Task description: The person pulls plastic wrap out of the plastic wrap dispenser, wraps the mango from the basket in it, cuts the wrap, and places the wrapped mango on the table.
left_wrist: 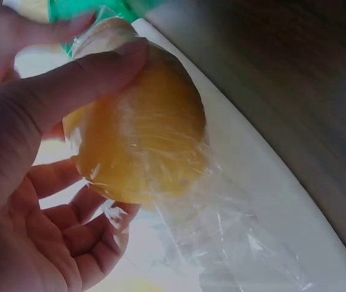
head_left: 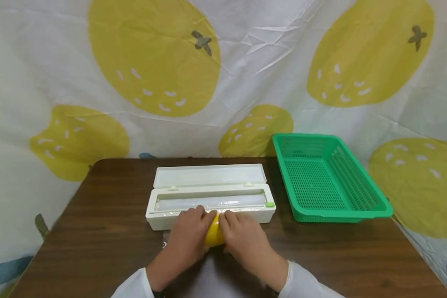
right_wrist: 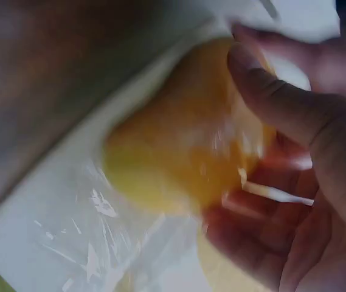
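A smooth yellow fruit (head_left: 214, 236), its exact kind unclear, is held between both hands just in front of a white cling film box (head_left: 155, 222). My left hand (head_left: 188, 234) grips it from the left, thumb across the near side in the left wrist view. From the right, my right hand (head_left: 247, 242) holds it with thumb and curled fingers. Clear cling film (left_wrist: 227, 237) covers the fruit and trails from it over the box. Inside the opened box lies a film roll (head_left: 212, 202). The right wrist view is blurred.
The box's lid (head_left: 208, 176) stands folded back, and a small green piece (head_left: 270, 204) sits at its right front edge. To the right, a green plastic basket (head_left: 342, 214) rests on the brown wooden table (head_left: 111, 231). A lemon-print cloth (head_left: 253, 62) hangs behind.
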Demonstrator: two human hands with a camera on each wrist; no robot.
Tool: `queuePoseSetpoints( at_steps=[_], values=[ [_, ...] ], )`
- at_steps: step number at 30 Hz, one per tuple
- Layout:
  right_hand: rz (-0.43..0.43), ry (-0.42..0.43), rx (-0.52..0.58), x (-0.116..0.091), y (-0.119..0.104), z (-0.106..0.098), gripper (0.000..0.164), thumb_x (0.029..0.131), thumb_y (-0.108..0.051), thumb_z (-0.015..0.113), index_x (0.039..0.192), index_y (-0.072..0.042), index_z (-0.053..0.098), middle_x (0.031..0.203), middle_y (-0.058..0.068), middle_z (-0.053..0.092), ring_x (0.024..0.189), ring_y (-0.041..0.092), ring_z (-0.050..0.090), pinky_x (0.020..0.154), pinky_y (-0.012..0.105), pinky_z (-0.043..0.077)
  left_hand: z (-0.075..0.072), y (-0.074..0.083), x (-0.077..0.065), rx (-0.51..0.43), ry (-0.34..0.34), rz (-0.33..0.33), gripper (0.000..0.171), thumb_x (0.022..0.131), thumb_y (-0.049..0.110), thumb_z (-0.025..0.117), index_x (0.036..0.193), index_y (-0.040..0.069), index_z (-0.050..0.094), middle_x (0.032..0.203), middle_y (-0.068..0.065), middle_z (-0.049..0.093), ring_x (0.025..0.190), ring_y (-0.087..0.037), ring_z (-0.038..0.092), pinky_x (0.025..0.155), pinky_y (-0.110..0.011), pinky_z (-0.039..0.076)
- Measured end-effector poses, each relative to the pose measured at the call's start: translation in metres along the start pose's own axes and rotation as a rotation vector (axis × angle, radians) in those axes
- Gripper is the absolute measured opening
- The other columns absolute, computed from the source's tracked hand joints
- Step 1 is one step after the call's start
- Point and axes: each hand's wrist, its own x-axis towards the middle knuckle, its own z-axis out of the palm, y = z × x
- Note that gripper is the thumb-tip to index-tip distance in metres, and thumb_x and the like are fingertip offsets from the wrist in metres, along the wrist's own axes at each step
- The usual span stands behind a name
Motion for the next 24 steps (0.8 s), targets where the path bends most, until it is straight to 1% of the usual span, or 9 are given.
queuePoseSetpoints(
  at_steps=[1, 3, 5, 6, 8, 10, 15, 21, 24],
  values=[
    [-0.005, 0.030, -0.046, -0.003, -0.004, 0.004, 0.072, 0.054, -0.039, 0.092, 0.109, -0.001, 0.068, 0.096, 0.010, 0.069, 0.079, 0.022, 0.065, 0.069, 0.031, 0.059, 0.000, -0.001, 0.000, -0.017, -0.005, -0.005, 0.077, 0.041, 0.027, 0.095, 0.108, 0.004, 0.068, 0.084, -0.012, 0.061, 0.068, -0.029, 0.057, 0.058, -0.043, 0.051],
    [0.002, 0.088, -0.112, -0.005, -0.009, 0.011, 0.057, 0.068, -0.028, 0.085, 0.113, 0.002, 0.068, 0.098, 0.013, 0.070, 0.082, 0.023, 0.065, 0.071, 0.032, 0.059, -0.001, -0.003, 0.000, -0.046, -0.004, -0.017, 0.079, 0.038, 0.030, 0.096, 0.107, 0.003, 0.067, 0.084, -0.013, 0.062, 0.067, -0.029, 0.058, 0.058, -0.044, 0.052],
    [0.026, 0.135, -0.155, -0.006, -0.014, 0.016, 0.035, 0.083, -0.016, 0.069, 0.112, 0.003, 0.069, 0.097, 0.014, 0.070, 0.081, 0.024, 0.065, 0.070, 0.032, 0.059, -0.001, -0.004, -0.001, -0.067, -0.004, -0.025, 0.080, 0.037, 0.030, 0.097, 0.106, 0.003, 0.067, 0.084, -0.013, 0.063, 0.066, -0.029, 0.059, 0.059, -0.045, 0.053],
    [0.038, 0.151, -0.170, -0.006, -0.015, 0.017, 0.029, 0.088, -0.013, 0.060, 0.111, 0.003, 0.069, 0.095, 0.013, 0.069, 0.081, 0.024, 0.064, 0.069, 0.032, 0.058, -0.001, -0.005, -0.001, -0.077, -0.005, -0.028, 0.079, 0.037, 0.031, 0.097, 0.105, 0.004, 0.067, 0.083, -0.013, 0.063, 0.066, -0.029, 0.059, 0.059, -0.045, 0.053],
    [0.057, 0.187, -0.193, -0.005, -0.017, 0.020, 0.031, 0.094, -0.004, 0.042, 0.107, 0.003, 0.070, 0.092, 0.013, 0.068, 0.079, 0.024, 0.063, 0.068, 0.032, 0.056, -0.001, -0.004, -0.001, -0.090, -0.010, -0.034, 0.077, 0.038, 0.030, 0.097, 0.106, 0.004, 0.069, 0.084, -0.012, 0.063, 0.066, -0.028, 0.059, 0.060, -0.044, 0.054],
    [0.070, 0.221, -0.210, -0.004, -0.018, 0.021, 0.037, 0.095, -0.003, 0.035, 0.104, 0.003, 0.070, 0.089, 0.012, 0.068, 0.077, 0.024, 0.061, 0.068, 0.033, 0.054, -0.002, -0.004, -0.002, -0.101, -0.020, -0.043, 0.075, 0.040, 0.031, 0.096, 0.106, 0.005, 0.070, 0.084, -0.011, 0.063, 0.065, -0.027, 0.060, 0.060, -0.044, 0.055],
    [0.086, 0.280, -0.225, -0.002, -0.020, 0.022, 0.034, 0.091, -0.006, 0.039, 0.102, 0.002, 0.071, 0.087, 0.011, 0.068, 0.078, 0.024, 0.059, 0.070, 0.034, 0.051, -0.005, -0.005, -0.003, -0.143, -0.062, -0.078, 0.073, 0.042, 0.032, 0.094, 0.107, 0.006, 0.072, 0.083, -0.009, 0.064, 0.065, -0.023, 0.059, 0.059, -0.041, 0.055],
    [0.079, 0.276, -0.227, 0.002, -0.017, 0.026, 0.032, 0.092, -0.004, 0.038, 0.099, 0.002, 0.069, 0.077, 0.008, 0.060, 0.066, 0.023, 0.051, 0.063, 0.032, 0.045, -0.009, -0.010, -0.002, -0.198, -0.105, -0.105, 0.073, 0.045, 0.036, 0.093, 0.110, 0.010, 0.072, 0.083, -0.005, 0.065, 0.067, -0.018, 0.057, 0.058, -0.038, 0.053],
    [0.073, 0.260, -0.221, 0.003, -0.016, 0.026, 0.033, 0.093, -0.003, 0.037, 0.098, 0.003, 0.069, 0.074, 0.008, 0.060, 0.063, 0.022, 0.050, 0.061, 0.031, 0.044, -0.010, -0.011, -0.001, -0.219, -0.121, -0.110, 0.074, 0.045, 0.036, 0.093, 0.111, 0.010, 0.072, 0.083, -0.004, 0.067, 0.067, -0.017, 0.057, 0.056, -0.037, 0.051]
  ],
)
